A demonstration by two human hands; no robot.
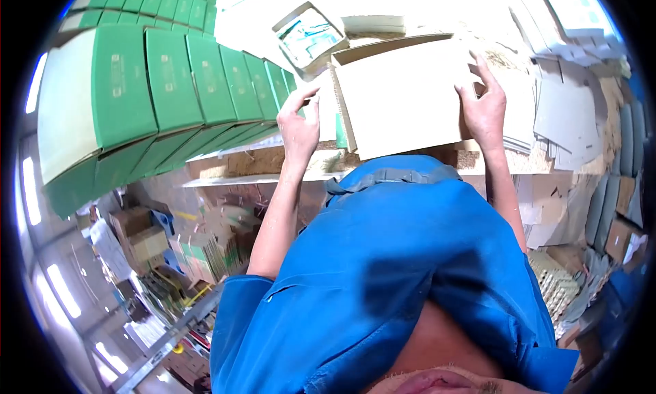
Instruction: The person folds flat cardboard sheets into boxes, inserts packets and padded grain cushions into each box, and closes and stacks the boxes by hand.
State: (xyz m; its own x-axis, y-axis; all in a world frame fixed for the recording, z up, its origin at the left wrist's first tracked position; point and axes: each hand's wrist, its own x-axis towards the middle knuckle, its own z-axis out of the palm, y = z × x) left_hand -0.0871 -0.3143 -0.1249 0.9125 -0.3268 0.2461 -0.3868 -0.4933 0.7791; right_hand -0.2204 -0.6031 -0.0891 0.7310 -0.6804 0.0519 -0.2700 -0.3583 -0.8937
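A pale cardboard box lies in front of me, its surface washed out by bright light and a brown edge showing along its left and far sides. My left hand is raised beside the box's left edge, fingers bent, with a gap between thumb and forefinger and nothing visible in them. At the box's right side is my right hand, thumb and forefinger spread apart. Its thumb tip overlaps the pale surface; whether it touches is unclear.
Green boxes stand in rows on the left. Beyond the box sits a small open carton with blue-and-white contents. Flat grey-white sheets are stacked at right. The workbench edge runs before my waist; cartons crowd the lower left.
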